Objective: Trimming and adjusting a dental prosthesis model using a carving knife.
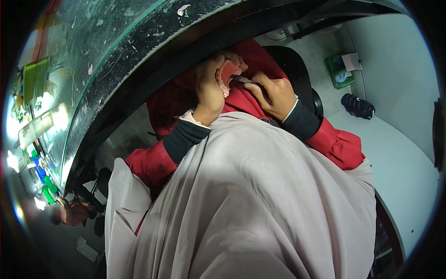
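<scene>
Above my lap, my left hand [209,88] is closed around a red-pink denture piece [226,70] with pale, tooth-like lumps along its edge. Its fingers wrap over the far side and hide part of it. From the right, my right hand [277,96] grips a slim carving knife [244,80] by its pale handle. The dark tip of the knife meets the edge of the denture piece, close to my left fingers. Red cloth lies beneath both hands.
A dark, glass-edged bench [116,56] with scattered specks and a pinkish scrap [184,9] curves along the left. At right, a green basket [339,72] and a dark patterned pouch [357,106] sit by a white surface [395,149]. Another person [76,211] is at lower left.
</scene>
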Available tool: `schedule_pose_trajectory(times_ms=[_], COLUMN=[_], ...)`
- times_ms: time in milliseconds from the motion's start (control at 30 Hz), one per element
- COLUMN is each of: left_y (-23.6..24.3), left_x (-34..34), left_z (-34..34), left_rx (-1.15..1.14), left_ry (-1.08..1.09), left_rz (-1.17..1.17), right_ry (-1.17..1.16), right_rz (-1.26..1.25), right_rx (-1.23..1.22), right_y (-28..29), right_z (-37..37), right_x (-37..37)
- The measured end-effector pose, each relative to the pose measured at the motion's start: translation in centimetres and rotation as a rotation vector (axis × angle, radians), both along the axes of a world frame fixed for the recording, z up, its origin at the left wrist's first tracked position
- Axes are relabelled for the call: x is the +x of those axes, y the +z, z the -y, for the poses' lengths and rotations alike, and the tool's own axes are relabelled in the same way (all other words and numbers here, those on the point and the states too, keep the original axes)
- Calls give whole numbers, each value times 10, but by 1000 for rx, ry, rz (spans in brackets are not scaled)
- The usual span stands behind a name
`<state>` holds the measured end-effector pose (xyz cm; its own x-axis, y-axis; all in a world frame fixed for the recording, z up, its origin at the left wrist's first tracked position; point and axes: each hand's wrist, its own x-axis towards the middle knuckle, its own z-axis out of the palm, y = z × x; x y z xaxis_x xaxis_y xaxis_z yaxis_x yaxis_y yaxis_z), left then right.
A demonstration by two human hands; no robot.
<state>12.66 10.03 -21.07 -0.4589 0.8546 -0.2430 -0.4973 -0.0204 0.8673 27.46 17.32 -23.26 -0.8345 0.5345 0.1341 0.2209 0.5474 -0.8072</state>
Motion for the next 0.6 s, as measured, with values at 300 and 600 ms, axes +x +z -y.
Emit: schedule_pose_trajectory(times_ms=[300, 600], left_y=[-1, 11], left_x=[7, 21], left_z=[-1, -9], left_rx=[36, -41], left_ry=[81, 275], left_rz=[-13, 7], right_ry=[-168, -96], right_rz=[149, 49], right_rx=[-125, 479], right_y=[16, -1], right_z=[27, -3], right_x=[-6, -2])
